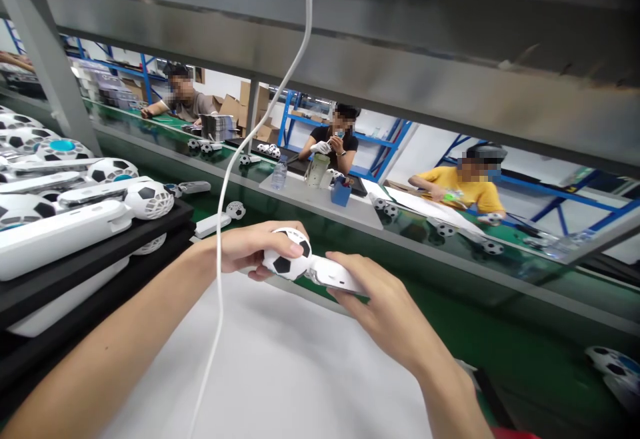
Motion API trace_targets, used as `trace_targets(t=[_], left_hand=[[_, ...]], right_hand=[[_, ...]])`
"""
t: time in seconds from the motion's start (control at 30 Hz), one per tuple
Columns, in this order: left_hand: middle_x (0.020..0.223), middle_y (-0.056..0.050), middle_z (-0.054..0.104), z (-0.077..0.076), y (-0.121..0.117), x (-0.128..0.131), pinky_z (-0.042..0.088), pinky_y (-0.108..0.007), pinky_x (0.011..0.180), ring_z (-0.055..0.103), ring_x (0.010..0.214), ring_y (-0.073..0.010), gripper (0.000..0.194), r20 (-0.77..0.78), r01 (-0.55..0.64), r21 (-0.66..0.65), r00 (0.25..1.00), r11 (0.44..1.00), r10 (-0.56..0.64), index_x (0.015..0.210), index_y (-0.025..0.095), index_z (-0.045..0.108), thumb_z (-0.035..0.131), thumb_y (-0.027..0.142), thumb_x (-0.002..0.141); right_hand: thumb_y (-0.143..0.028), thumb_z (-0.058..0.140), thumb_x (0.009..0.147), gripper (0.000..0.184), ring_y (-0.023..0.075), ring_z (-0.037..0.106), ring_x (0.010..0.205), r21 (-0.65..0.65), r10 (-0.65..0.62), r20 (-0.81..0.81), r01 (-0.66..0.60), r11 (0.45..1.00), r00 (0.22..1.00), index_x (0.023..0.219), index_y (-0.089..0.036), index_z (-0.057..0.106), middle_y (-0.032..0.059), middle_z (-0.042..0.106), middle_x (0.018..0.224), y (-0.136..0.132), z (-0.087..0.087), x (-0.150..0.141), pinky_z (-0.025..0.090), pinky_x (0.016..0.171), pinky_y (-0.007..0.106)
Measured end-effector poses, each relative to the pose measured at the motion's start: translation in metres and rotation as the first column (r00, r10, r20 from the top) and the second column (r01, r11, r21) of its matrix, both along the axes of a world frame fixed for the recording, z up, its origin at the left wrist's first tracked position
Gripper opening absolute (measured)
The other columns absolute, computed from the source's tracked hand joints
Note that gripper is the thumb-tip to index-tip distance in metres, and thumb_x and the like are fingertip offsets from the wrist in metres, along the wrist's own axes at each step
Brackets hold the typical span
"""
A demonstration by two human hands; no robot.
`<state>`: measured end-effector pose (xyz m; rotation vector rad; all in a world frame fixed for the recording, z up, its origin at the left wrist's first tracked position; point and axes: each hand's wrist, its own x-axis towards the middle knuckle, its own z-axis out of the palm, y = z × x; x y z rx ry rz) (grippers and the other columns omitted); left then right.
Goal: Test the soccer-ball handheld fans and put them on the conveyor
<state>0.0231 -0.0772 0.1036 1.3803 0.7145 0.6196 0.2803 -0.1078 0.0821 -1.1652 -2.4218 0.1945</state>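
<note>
Between my two hands is a white handheld fan with a football-patterned head [287, 256]. My left hand [245, 247] is closed round the round head, its thumb lying across the black and white panels. Further right, my right hand [375, 292] grips the white handle [335, 274] between thumb and fingers. The fan is held roughly level, head to the left, above a white sheet [270, 352]. Part of the handle's end is hidden by my right hand.
Stacked black trays [165, 229] of similar fans stand at the left. A white cable [223, 192] hangs in front of my left arm. Beyond lies a green conveyor belt [450, 279] with a water bottle [279, 174] and a blue box [341, 191] past it. Several co-workers sit opposite.
</note>
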Motion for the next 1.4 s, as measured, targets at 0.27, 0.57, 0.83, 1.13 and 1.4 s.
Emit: trace_targets(t=[0.27,0.57,0.83,1.13,1.4], left_hand=[[0.079,-0.003,0.06,-0.013,0.011,-0.006,0.033,-0.016,0.037,0.048,0.057,-0.0114,0.041,0.144,0.191,0.008,0.971,0.982,-0.19,0.101,0.02,0.057,0.073,0.044,0.072],[0.084,-0.004,0.064,-0.017,0.011,-0.007,0.042,-0.016,0.041,0.057,0.065,-0.0143,0.046,0.187,0.24,0.024,0.953,0.971,-0.24,0.104,0.021,0.057,0.073,0.047,0.07],[0.084,-0.004,0.063,-0.021,0.016,-0.004,0.045,-0.019,0.042,0.056,0.059,-0.0133,0.047,0.267,0.282,-0.024,0.926,0.959,-0.266,0.101,0.019,0.058,0.073,0.049,0.068],[0.083,-0.007,0.064,-0.03,0.029,0.002,0.046,-0.027,0.048,0.054,0.059,-0.0154,0.059,0.055,-0.073,-0.041,0.996,0.997,0.075,0.097,0.018,0.064,0.047,0.073,0.082],[0.14,-0.017,0.049,-0.089,0.08,-0.037,0.041,-0.054,0.104,0.044,0.131,-0.0373,0.052,-0.59,-0.497,0.473,0.435,0.728,0.68,0.128,0.015,0.053,0.06,0.049,0.089]], right_hand=[[-0.018,0.058,0.095,0.039,0.023,0.058,0.104,0.06,0.049,-0.023,-0.048,0.997,0.999,0.13,-0.033,0.048,0.0006,0.062,0.122,-0.004,0.002,0.0,0.048,0.086,0.038],[-0.015,0.058,0.095,0.042,0.0229,0.057,0.107,0.099,0.078,-0.022,-0.076,0.992,0.997,0.13,-0.034,0.047,-0.0006,0.062,0.126,-0.007,0.004,0.001,0.047,0.087,0.038],[-0.018,0.058,0.096,0.039,0.0234,0.057,0.106,0.13,0.082,-0.028,-0.078,0.988,0.996,0.131,-0.032,0.048,0.0011,0.062,0.124,-0.004,0.004,0.004,0.046,0.086,0.037],[-0.027,0.061,0.092,0.031,0.0223,0.06,0.1,-0.119,-0.058,-0.171,0.038,0.992,0.984,0.122,-0.033,0.057,-0.0005,0.065,0.117,0.013,-0.011,-0.002,0.047,0.083,0.035],[-0.052,0.069,0.081,0.049,0.0169,0.056,0.061,-0.531,-0.467,-0.66,0.074,0.844,0.588,0.113,-0.015,0.061,0.0044,0.065,0.079,0.01,-0.002,-0.01,0.049,0.046,0.026]])
